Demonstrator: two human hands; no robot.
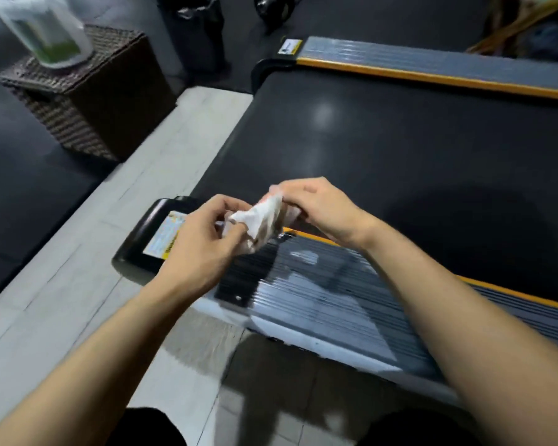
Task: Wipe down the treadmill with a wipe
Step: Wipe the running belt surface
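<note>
A pale tiled floor strip (pixel 78 268) runs between dark rubber matting (pixel 23 162). A brown woven wicker box (pixel 87 101) stands on the matting, carrying a blurred translucent container (pixel 45 30) with green contents. Light glares softly overhead.

Two hands are in view, the left hand (pixel 195 243) and the right hand (pixel 316 204), and between them they hold one white wipe (pixel 258 217). There is one treadmill (pixel 384 149), with one dark belt and two ribbed side rails, the near rail (pixel 329 294) and the far rail (pixel 432 57), each edged by one orange stripe. Two labels show on its end caps: one near the left hand (pixel 163 236) and one at the far corner (pixel 290 46). One woven basket (pixel 103 101) stands on the floor, and on it sits one clear plastic container (pixel 50 30).
</note>
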